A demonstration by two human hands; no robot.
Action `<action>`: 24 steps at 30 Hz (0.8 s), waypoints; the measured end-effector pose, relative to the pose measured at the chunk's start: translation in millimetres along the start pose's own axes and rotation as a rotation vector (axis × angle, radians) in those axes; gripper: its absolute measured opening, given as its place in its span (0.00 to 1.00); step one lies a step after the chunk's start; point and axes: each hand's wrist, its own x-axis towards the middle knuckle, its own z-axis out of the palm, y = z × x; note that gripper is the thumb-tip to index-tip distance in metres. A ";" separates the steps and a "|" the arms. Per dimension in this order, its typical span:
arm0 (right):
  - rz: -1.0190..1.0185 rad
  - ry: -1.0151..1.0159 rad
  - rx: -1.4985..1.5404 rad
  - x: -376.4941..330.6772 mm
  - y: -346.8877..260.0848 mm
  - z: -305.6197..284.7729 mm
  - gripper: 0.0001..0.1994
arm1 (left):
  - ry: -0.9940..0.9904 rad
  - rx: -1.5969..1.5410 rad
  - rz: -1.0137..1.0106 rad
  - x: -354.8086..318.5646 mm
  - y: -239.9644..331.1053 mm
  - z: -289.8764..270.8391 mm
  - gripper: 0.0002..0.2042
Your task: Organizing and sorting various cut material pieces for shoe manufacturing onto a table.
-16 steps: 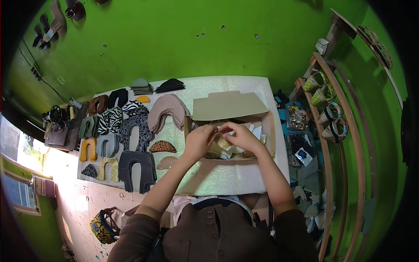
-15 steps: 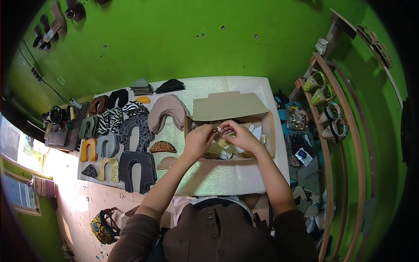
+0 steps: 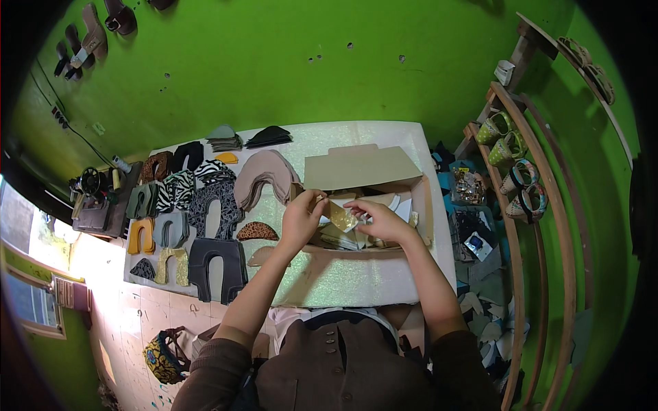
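1. Both hands — left hand (image 3: 301, 218), right hand (image 3: 378, 220) — pinch a gold piece (image 3: 340, 218) above the box (image 3: 363, 168), centre frame.
2. A weak grip could drop it among the box's scraps — hard to find.

The right hand (image 3: 381, 220) has eased slightly off the left hand (image 3: 301, 219) — gold piece (image 3: 340, 218) now showing between them.

The cardboard box (image 3: 373, 179) is matt brown, its flaps plain and dull. Inside it, the piece pinched between the left hand (image 3: 301, 219) and right hand (image 3: 380, 218) is a shiny gold cut-out (image 3: 341, 218). Left of the box lie soft, matt shoe-upper pieces (image 3: 205, 212), some with zebra and leopard prints. Under the box, the table covering (image 3: 356, 277) glitters pale and sparkly.
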 end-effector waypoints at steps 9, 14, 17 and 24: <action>0.194 0.297 0.548 4.2 -1.8 10.1 0.10 | 0.221 0.180 0.302 -8.8 9.5 4.1 0.18; 0.245 0.175 0.537 4.5 0.3 7.7 0.08 | -0.033 0.135 0.286 -16.3 26.1 6.9 0.15; 0.185 0.132 0.363 3.3 -5.3 9.0 0.07 | -0.075 0.147 0.319 -16.1 26.2 12.5 0.14; 0.162 0.070 0.129 -4.6 -0.9 -1.5 0.15 | -0.177 -0.120 -0.028 -8.4 15.2 11.7 0.11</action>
